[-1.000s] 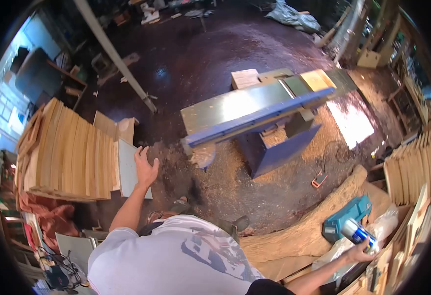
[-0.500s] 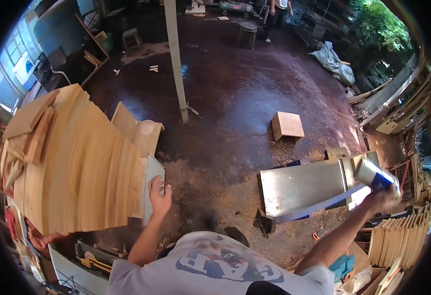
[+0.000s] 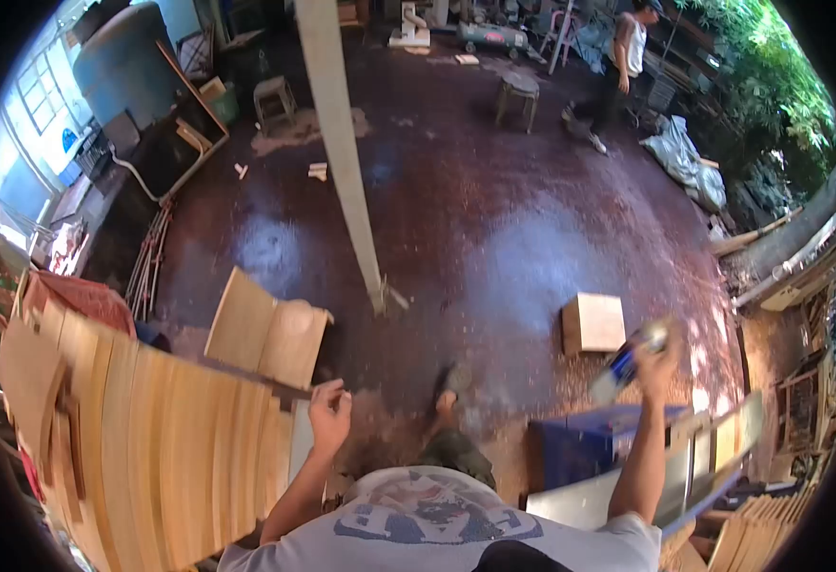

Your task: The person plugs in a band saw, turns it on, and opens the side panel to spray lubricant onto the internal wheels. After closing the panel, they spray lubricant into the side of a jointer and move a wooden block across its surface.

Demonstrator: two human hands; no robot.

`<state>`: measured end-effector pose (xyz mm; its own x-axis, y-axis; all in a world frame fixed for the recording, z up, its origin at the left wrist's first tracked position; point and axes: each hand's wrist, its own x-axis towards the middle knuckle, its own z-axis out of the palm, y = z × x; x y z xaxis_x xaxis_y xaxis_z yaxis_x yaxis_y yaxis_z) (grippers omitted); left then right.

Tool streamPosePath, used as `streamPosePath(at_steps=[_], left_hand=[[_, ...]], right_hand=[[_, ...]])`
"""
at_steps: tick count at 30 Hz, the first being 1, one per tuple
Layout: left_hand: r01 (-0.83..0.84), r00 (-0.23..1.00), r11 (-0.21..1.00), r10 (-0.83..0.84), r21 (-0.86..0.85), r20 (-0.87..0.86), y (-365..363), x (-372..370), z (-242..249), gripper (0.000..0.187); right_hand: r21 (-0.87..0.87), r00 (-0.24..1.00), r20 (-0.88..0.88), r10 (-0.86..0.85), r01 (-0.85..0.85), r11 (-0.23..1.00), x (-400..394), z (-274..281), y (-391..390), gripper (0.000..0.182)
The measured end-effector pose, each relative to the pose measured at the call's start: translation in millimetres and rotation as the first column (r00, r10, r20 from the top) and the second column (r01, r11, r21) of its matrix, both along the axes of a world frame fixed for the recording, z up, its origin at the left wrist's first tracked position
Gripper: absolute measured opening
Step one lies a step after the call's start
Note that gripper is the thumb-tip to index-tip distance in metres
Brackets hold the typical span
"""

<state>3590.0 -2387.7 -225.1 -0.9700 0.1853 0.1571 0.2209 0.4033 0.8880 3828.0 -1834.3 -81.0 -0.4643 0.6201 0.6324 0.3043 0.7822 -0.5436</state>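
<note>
My right hand (image 3: 658, 367) is wrapped round a blue-and-white cylindrical container (image 3: 618, 370), blurred by motion. It is held out over the blue-sided machine (image 3: 580, 446) with a long metal table (image 3: 570, 503). A wooden box (image 3: 597, 322) stands on the floor just beyond the container. My left hand (image 3: 328, 418) is raised with loosely bent fingers and nothing in them. Close to it are a white panel (image 3: 300, 440) and the end of a big row of wooden boards (image 3: 165, 429). One foot (image 3: 452, 386) is forward on the floor.
An L-shaped wooden piece (image 3: 246, 319) stands beyond the boards. A pale post (image 3: 344, 162) rises from the floor ahead. Another person (image 3: 628, 57) is at the far right, near a stool (image 3: 517, 88) and grey sacks (image 3: 685, 164). Several upright boards (image 3: 761, 524) stand at the lower right.
My right hand has swung forward and left with the container, away from the machine's far end. My body has turned and stepped forward. The other person shows farther right.
</note>
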Motion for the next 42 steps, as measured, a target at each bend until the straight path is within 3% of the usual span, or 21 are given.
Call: streamPosePath(at_steps=[2,5,7,8,10,12,13,16,17,19,22,24,27,29,33,35,36,39,40,41,42], left_hand=[[-0.005,1.0,1.0,0.005,0.016,-0.006,55.9,-51.9,-6.8,0.025],[0.011,0.998,0.997,-0.015,0.071,0.06,141.4,-114.5,34.6,0.024],[0.087,0.995,0.995,-0.085,0.04,-0.043,192.9,-163.6,62.8,0.02],[0.089,0.995,0.994,-0.087,0.057,-0.042,214.4,-187.6,69.2,0.02],[0.079,0.997,0.993,-0.077,0.088,-0.028,252.4,-225.5,72.0,0.019],[0.039,0.999,0.984,-0.043,0.176,0.014,286.1,-270.7,56.9,0.018],[0.037,0.998,0.983,-0.046,0.177,0.042,303.9,-294.3,55.6,0.018],[-0.041,0.98,0.95,-0.022,0.308,0.2,357.2,-358.2,36.7,0.019],[-0.062,0.985,0.95,0.01,0.304,0.171,374.8,-392.1,48.7,0.019],[-0.106,0.994,0.962,0.095,0.251,0.057,405.0,-476.2,58.0,0.019],[-0.29,0.955,0.913,0.295,0.286,0.028,443.0,-575.4,71.8,0.018],[-0.45,0.892,0.807,0.385,0.384,0.236,460.4,-643.9,108.9,0.017],[-0.509,0.859,0.773,0.426,0.378,0.283,477.0,-741.4,128.1,0.016],[-0.457,0.888,0.845,0.418,0.277,0.19,487.4,-814.5,125.3,0.017],[-0.421,0.905,0.897,0.425,0.134,0.0,548.0,-956.5,83.8,0.02],[-0.399,0.91,0.913,0.405,0.08,-0.089,580.4,-1039.5,77.4,0.023],[-0.384,0.92,0.923,0.384,0.019,-0.081,602.1,-1064.2,74.4,0.026],[-0.385,0.922,0.919,0.387,-0.089,0.002,653.0,-1143.6,71.9,0.033],[-0.407,0.912,0.907,0.41,-0.11,0.011,659.6,-1169.4,74.8,0.032],[-0.43,0.9,0.895,0.435,-0.121,0.019,666.2,-1196.8,77.6,0.032],[-0.437,0.895,0.882,0.445,-0.175,0.011,664.9,-1224.2,81.0,0.028]], right_hand=[[-0.345,0.91,-0.393,-0.134,-0.011,0.939,-71.7,37.5,19.4,0.032],[-0.513,0.863,-0.282,-0.419,0.234,0.826,-166.8,28.8,84.8,0.03],[-0.235,0.974,-0.137,0.178,-0.207,0.95,-232.0,23.7,85.6,0.034],[-0.439,0.865,-0.496,-0.079,-0.171,0.882,-272.1,28.3,114.3,0.041],[-0.726,0.795,-0.465,-0.39,-0.091,0.682,-336.3,-5.0,177.4,0.05],[-0.319,0.944,-0.136,0.3,-0.328,0.889,-398.4,-25.7,194.2,0.048],[-0.461,0.842,-0.126,0.525,-0.518,0.72,-441.4,1.1,184.0,0.05],[-0.502,0.916,-0.402,-0.02,-0.201,0.841,-581.2,-20.1,255.3,0.067],[-0.457,0.876,-0.104,0.471,-0.462,0.76,-610.5,-26.7,270.2,0.065],[-0.466,0.756,-0.236,0.61,-0.639,0.612,-694.2,-27.4,307.2,0.061],[-0.446,0.954,-0.236,0.185,-0.276,0.851,-819.6,-25.9,365.1,0.061],[-0.446,0.787,-0.005,0.618,-0.554,0.703,-861.8,-2.0,379.8,0.045],[-0.765,0.837,-0.484,-0.256,-0.262,0.588,-956.7,-18.1,469.3,0.037],[-0.052,0.868,0.191,0.458,-0.457,0.888,-1003.0,-20.1,484.1,0.04],[-0.747,0.759,-0.492,-0.427,-0.117,0.654,-1138.6,-53.8,569.6,0.057],[-0.166,0.921,0.065,0.385,-0.37,0.914,-1193.1,-85.9,598.6,0.054],[-0.067,0.916,0.088,0.392,-0.387,0.92,-1232.1,-68.2,589.2,0.052],[-0.836,0.695,-0.402,-0.596,-0.014,0.548,-1377.8,-93.2,654.0,0.054],[-0.6,0.954,-0.301,-0.018,-0.175,0.78,-1416.8,-107.5,661.3,0.056],[-0.365,0.852,0.033,0.522,-0.476,0.8,-1458.9,-114.9,668.7,0.058],[-0.481,0.824,-0.174,0.54,-0.549,0.683,-1510.6,-118.5,678.8,0.059]])
